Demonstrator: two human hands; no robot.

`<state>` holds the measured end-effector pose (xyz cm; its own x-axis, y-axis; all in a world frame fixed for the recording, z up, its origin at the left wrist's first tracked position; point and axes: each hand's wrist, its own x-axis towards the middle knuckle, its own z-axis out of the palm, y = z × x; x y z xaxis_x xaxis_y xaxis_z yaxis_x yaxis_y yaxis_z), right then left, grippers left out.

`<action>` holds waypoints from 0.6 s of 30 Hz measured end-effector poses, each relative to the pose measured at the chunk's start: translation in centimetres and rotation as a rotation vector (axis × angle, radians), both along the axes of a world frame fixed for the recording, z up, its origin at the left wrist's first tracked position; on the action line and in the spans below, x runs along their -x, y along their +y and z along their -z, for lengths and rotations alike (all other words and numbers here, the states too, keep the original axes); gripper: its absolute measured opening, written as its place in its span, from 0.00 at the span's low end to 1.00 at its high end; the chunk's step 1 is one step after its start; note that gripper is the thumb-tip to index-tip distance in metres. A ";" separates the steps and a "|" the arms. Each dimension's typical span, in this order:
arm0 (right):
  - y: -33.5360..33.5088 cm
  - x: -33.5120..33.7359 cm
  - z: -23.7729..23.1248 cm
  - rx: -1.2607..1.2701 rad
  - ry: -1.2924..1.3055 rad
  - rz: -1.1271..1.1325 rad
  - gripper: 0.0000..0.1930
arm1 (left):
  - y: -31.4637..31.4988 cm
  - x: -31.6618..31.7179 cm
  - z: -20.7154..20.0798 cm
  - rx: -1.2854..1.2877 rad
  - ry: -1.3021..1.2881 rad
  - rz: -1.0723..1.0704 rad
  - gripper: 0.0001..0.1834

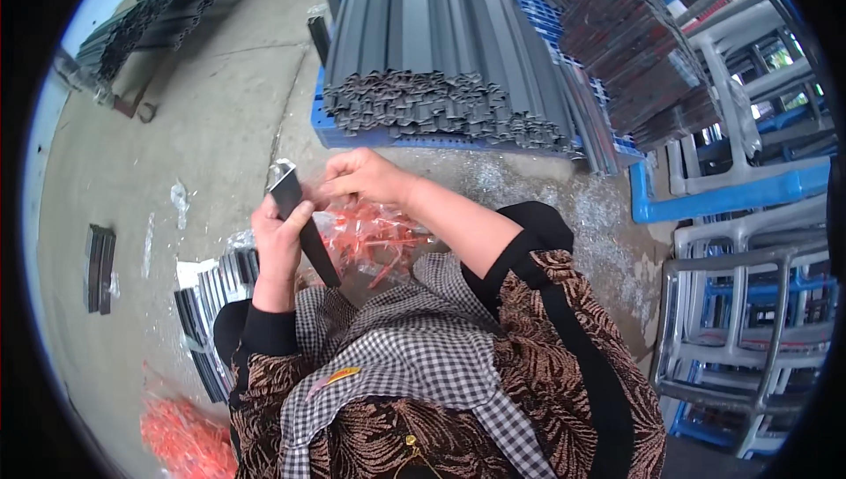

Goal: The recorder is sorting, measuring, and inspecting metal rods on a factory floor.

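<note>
My left hand point(278, 237) grips a dark grey metal profile strip point(304, 223) that slants from the upper left down toward my lap. My right hand point(366, 177) is at the strip's upper end, fingers pinched together near its tip; what they pinch is too small to tell. Just below my hands lies a clear plastic bag of small orange-red parts point(379, 237) on my lap, above a checked apron point(414, 347).
A big stack of grey profile strips point(441, 47) rests on a blue pallet point(352, 137) ahead. More strips point(207, 303) lie at my left on the concrete floor, with an orange bag point(181, 439) at lower left. Grey and blue plastic stools point(749, 303) stand at right.
</note>
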<state>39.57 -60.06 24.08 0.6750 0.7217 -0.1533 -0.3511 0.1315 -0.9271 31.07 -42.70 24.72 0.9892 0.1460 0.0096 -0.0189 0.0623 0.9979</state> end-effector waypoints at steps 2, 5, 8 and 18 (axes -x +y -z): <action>-0.6 0.4 0.4 -0.008 0.043 -0.020 0.04 | -0.4 0.1 -0.6 -0.047 0.015 -0.030 0.11; -1.5 0.8 1.7 0.146 0.033 0.057 0.05 | -0.1 0.5 -1.4 -0.107 0.012 -0.067 0.08; -2.7 0.6 4.5 0.203 0.128 0.061 0.05 | 0.5 0.4 -2.4 0.245 -0.103 -0.287 0.07; -20.2 0.0 11.5 0.636 -0.058 0.280 0.09 | 16.4 2.8 -4.8 0.541 -0.363 -0.754 0.13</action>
<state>39.61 -80.31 12.54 0.8425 0.3010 -0.4468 -0.3311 -0.3649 -0.8702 28.29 -26.27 29.47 0.5859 0.8094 0.0397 -0.5396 0.3530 0.7644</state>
